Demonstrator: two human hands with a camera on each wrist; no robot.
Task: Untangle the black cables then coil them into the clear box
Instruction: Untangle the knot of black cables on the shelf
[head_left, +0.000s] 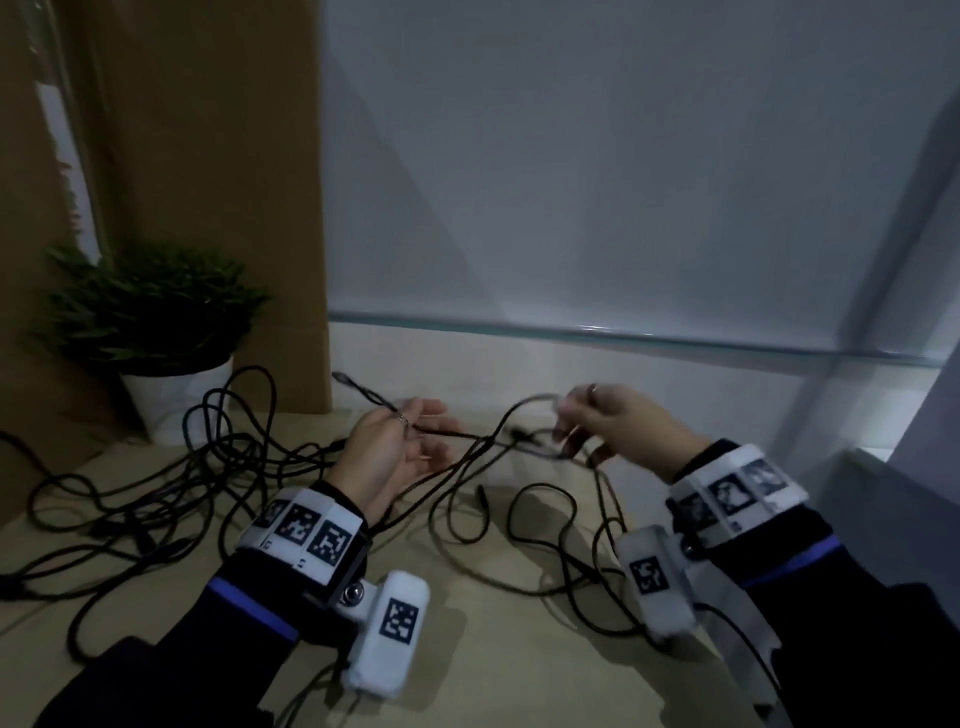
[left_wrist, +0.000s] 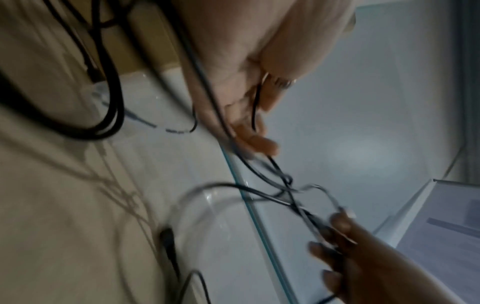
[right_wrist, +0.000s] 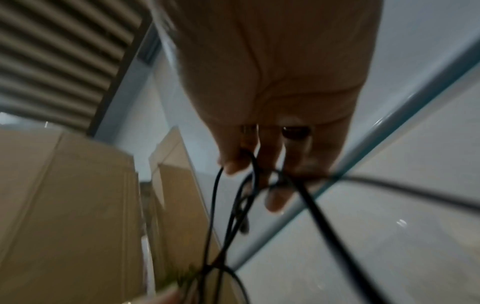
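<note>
Wrist-mounted cameras (head_left: 387, 631) sit nearest at 6 o'clock. Just beyond, the left hand (head_left: 395, 452) pinches one strand while the right hand (head_left: 605, 423), blurred, curls round a loop. Black cables (head_left: 156, 499) sprawl knotted toward 9 o'clock. Untangling looks barely begun; nothing is coiled, and I cannot pick out the clear box.

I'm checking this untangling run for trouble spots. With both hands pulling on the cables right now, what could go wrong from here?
1. The left hand and right hand hold strands that cross between them at a snarl; pulling apart may tighten it.
2. The loose cables loop near the potted plant; a hard tug might drag or tip it.
</note>
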